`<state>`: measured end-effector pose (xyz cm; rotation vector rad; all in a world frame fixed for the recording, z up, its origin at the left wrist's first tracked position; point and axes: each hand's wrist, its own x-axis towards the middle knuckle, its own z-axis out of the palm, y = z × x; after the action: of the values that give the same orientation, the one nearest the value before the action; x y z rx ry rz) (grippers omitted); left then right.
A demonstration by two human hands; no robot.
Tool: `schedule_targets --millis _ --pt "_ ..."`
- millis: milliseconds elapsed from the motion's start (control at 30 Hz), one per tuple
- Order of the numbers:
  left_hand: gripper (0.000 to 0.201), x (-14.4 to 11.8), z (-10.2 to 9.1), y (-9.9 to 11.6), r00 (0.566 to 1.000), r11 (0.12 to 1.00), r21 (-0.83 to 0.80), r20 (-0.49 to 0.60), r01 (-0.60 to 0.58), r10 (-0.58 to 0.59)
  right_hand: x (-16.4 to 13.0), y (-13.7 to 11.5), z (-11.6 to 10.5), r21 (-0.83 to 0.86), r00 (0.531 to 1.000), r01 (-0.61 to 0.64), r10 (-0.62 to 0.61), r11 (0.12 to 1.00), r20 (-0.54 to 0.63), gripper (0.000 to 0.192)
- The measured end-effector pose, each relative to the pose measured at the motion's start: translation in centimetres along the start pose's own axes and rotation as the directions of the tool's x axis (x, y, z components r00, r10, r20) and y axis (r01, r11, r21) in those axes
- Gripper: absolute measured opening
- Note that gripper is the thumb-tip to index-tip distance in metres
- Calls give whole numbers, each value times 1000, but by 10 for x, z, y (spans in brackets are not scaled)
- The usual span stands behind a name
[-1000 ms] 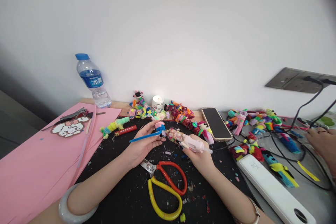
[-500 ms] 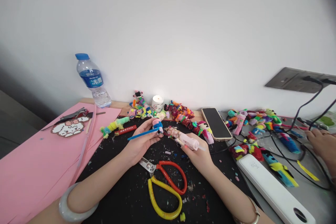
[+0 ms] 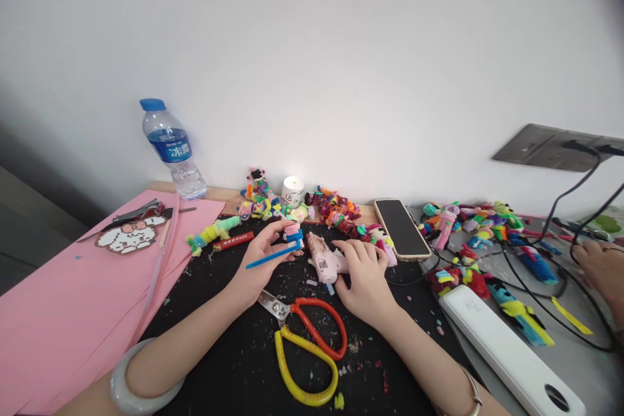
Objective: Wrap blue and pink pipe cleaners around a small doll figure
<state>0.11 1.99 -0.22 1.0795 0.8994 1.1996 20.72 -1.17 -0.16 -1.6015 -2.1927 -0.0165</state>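
Observation:
My left hand (image 3: 258, 266) pinches a small pink-and-blue pipe-cleaner figure (image 3: 292, 234) with a blue pipe cleaner (image 3: 270, 256) trailing out to the left. My right hand (image 3: 363, 273) rests over a pink glue gun (image 3: 325, 261) that stands on the black mat (image 3: 234, 364), fingers laid on its body. Red-and-yellow-handled scissors (image 3: 307, 344) lie on the mat just in front of both hands.
Pink paper (image 3: 63, 312) with a bead picture (image 3: 125, 238) lies left, a water bottle (image 3: 171, 149) behind it. Finished figures (image 3: 336, 208), a small white jar (image 3: 292, 192) and a phone (image 3: 402, 229) line the back. A white power strip (image 3: 507, 351), cables, more figures (image 3: 472, 221) and another person's hand (image 3: 602, 270) are right.
My right hand lowered the glue gun from the figure and stood it on the mat, hand now lying over it. My left hand keeps the figure, its blue pipe cleaner tilted lower.

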Motion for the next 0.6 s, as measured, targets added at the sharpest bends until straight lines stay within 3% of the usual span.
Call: schedule_targets --millis 167,333,467,600 --pt "34 -2 2 -2 995 995 72 79 -72 66 -3 -9 -13 150 979 202 -193 968 -70 48" --pt "28 -9 6 -5 958 977 151 265 -153 109 -10 -17 -12 225 924 383 -377 896 -71 38" --pt "28 -11 7 -7 922 945 227 360 -235 143 -13 -21 -7 261 908 418 -405 870 -104 23" --pt "28 -12 7 -8 913 933 277 393 -228 107 -12 -20 -6 301 914 405 -379 863 -144 8"
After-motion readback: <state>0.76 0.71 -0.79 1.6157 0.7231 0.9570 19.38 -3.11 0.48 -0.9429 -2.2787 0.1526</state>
